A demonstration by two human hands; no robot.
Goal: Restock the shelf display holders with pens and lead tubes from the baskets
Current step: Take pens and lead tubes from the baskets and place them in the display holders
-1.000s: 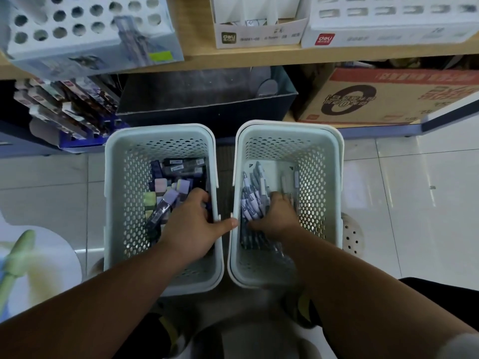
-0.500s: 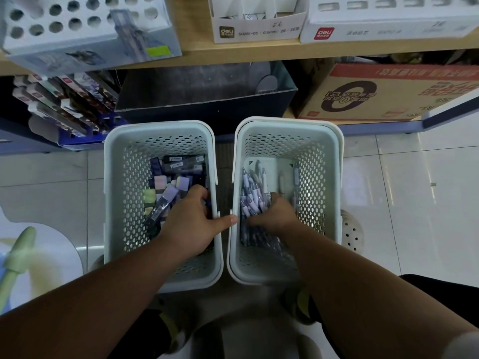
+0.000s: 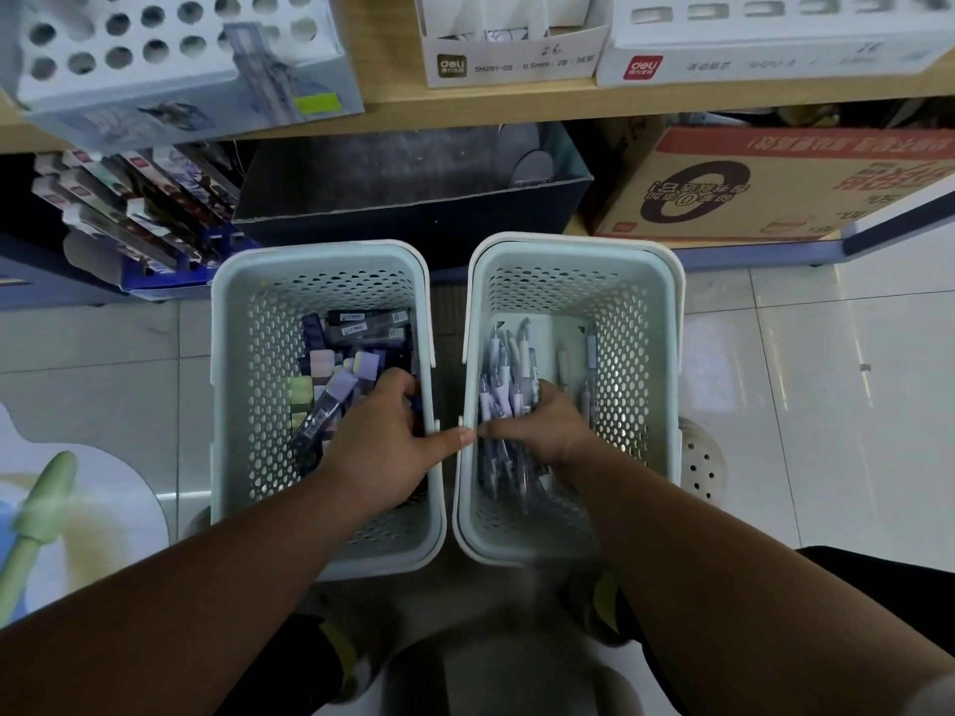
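Early stage: left hand (image 3: pixel 385 447) among lead tubes (image 3: pixel 362 333), grip unclear; right hand (image 3: pixel 548 431) clutches pens (image 3: pixel 498 374); holder (image 3: pixel 155 108) beyond my hands unfilled

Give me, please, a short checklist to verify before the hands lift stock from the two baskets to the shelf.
1. Left hand reaches the lead tubes in the left basket: ok.
2. Right hand reaches the pens in the right basket: ok.
3. Fingers of both hands really grip stock: cannot tell, the tips are hidden.
4. White holder on the shelf has free holes: ok, many look empty.
5. Both baskets stand upright, side by side, on the floor: ok.
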